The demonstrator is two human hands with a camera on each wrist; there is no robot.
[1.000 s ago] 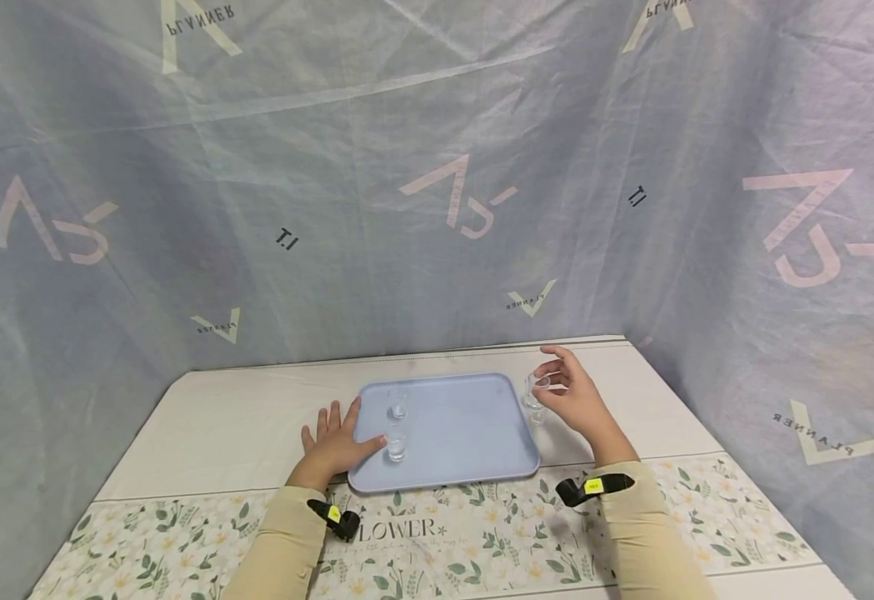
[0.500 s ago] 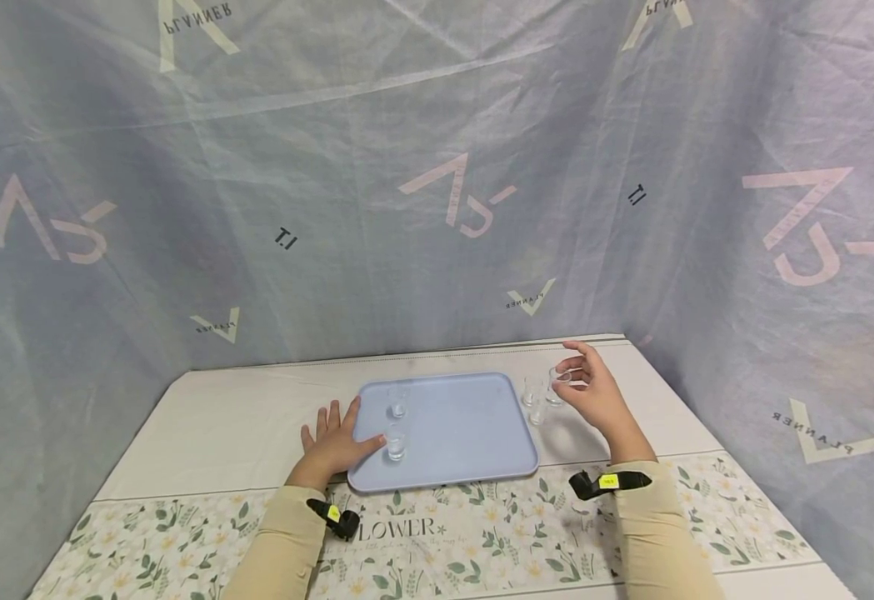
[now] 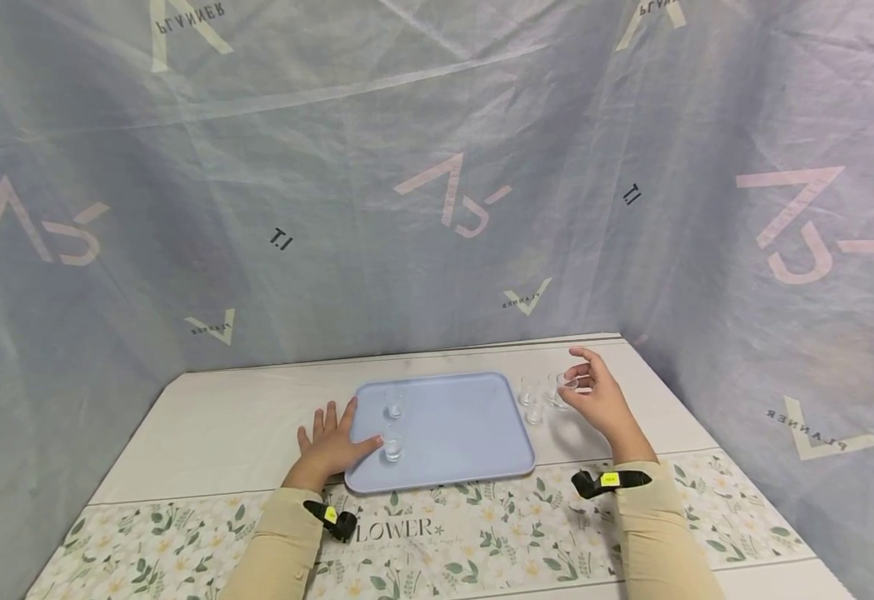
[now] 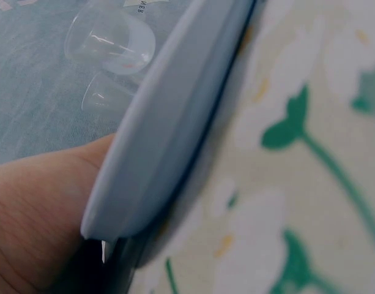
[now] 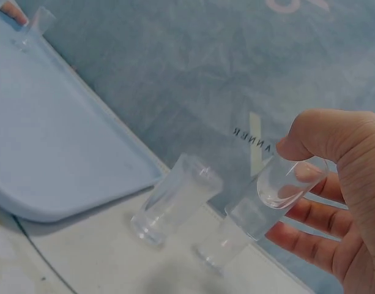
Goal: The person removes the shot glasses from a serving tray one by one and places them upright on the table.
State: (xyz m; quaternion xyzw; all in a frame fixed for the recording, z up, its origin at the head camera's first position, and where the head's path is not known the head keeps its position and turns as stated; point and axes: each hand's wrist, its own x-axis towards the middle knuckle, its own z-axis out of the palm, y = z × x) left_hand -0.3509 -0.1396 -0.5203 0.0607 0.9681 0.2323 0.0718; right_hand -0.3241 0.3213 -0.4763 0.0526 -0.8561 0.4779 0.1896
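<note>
Clear glass between thumb and fingers of the right hand (image 3: 594, 396): one small cup (image 5: 267, 199) in a pinch, off to the right of the pale blue tray (image 3: 451, 429), toward the far right corner of the table (image 3: 227, 417); lifted or resting, cannot tell. Between that hand and the tray's right edge, upright and close together, a rear cup (image 3: 528, 392) and a front cup (image 3: 533, 413). Beside the tray's left edge, the left hand (image 3: 329, 443), spread wide, thumb reaching over the rim to the nearer tray cup (image 3: 393, 446); touching or just beside, cannot tell. Behind that, also near the left edge, a farther tray cup (image 3: 395, 406). Along the tray's front edge, a flower-printed strip (image 3: 496, 542); beyond the table's back edge, a grey-blue curtain (image 3: 332, 167).
</note>
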